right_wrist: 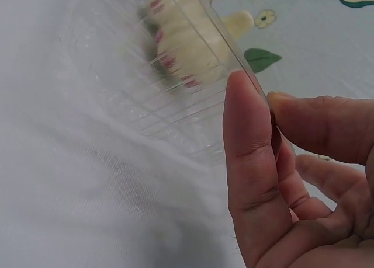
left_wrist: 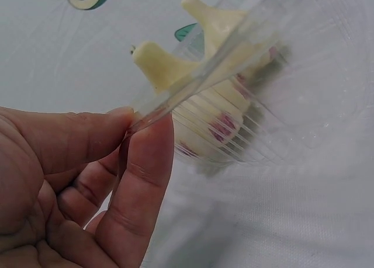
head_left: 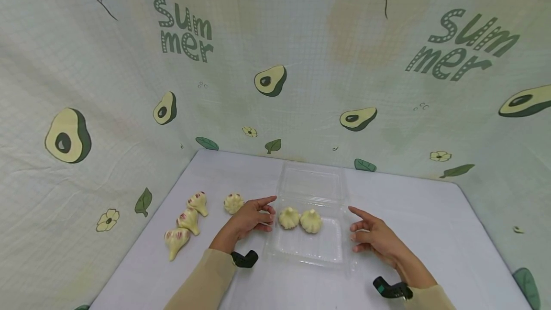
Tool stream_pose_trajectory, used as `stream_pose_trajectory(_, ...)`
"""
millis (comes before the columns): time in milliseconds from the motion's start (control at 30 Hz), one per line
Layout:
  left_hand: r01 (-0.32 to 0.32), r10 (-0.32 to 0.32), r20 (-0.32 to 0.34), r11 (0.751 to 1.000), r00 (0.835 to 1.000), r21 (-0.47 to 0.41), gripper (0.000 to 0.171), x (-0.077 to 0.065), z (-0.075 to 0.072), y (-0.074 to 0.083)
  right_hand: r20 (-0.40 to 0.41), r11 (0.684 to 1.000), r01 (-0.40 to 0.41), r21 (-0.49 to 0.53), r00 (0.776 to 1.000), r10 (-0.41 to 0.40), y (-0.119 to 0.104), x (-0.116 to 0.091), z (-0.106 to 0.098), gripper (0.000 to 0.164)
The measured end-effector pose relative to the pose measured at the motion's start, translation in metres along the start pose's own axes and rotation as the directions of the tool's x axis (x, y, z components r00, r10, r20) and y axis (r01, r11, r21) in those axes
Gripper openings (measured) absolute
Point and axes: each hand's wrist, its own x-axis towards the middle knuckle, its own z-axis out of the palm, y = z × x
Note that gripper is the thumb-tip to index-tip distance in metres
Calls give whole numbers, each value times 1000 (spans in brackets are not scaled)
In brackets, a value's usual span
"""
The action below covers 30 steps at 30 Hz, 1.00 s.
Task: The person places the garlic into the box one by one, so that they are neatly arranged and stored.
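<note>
You have both hands on the clear plastic clamshell container [head_left: 316,248], which is at the middle of the tabletop [head_left: 435,233] with its lid [head_left: 312,181] folded open toward the far edge. Your left hand [head_left: 249,216] pinches the container's left rim between thumb and forefinger, as the left wrist view shows up close. Your right hand [head_left: 373,234] does the same at the right rim, thumb and forefinger closed on the thin plastic, the other fingers curled behind. Inside the base, two garlic bulbs stand stem up, side by side toward its far left corner: the left bulb [head_left: 289,217] is near the wall by your left hand, and the right bulb [head_left: 311,221] is just beside it; you cannot tell whether the two touch. To the left of the container you have four more bulbs, all with purple-red streaks. Three lie along the left edge of the tabletop, an upper bulb [head_left: 197,202], a middle bulb [head_left: 188,219] and a lower bulb [head_left: 176,239], their stems pointing toward the near edge. The fourth bulb [head_left: 234,203] sits apart from that row, just beyond your left hand, its streaked underside turned up. A black wrist camera [head_left: 245,259] shows at your left sleeve [head_left: 204,279].
</note>
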Motion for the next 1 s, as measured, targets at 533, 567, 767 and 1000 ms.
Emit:
stream_pose_trajectory(533,2,-2,13,1000,1000,11,70,-2,0,1,18,1000,5,29,1000,-5,1,-2,2,93)
stream_pose_trajectory(567,3,-3,13,1000,1000,11,70,-2,0,1,18,1000,5,30,1000,-6,1,-2,1,93)
stream_pose_trajectory(767,4,-4,7,1000,1000,14,70,-1,0,1,9,1000,6,27,1000,-6,1,-3,3,92)
stream_pose_trajectory(1000,-5,5,5,1000,1000,6,70,-1,0,0,-47,1000,0,14,999,1,-2,-5,8,88)
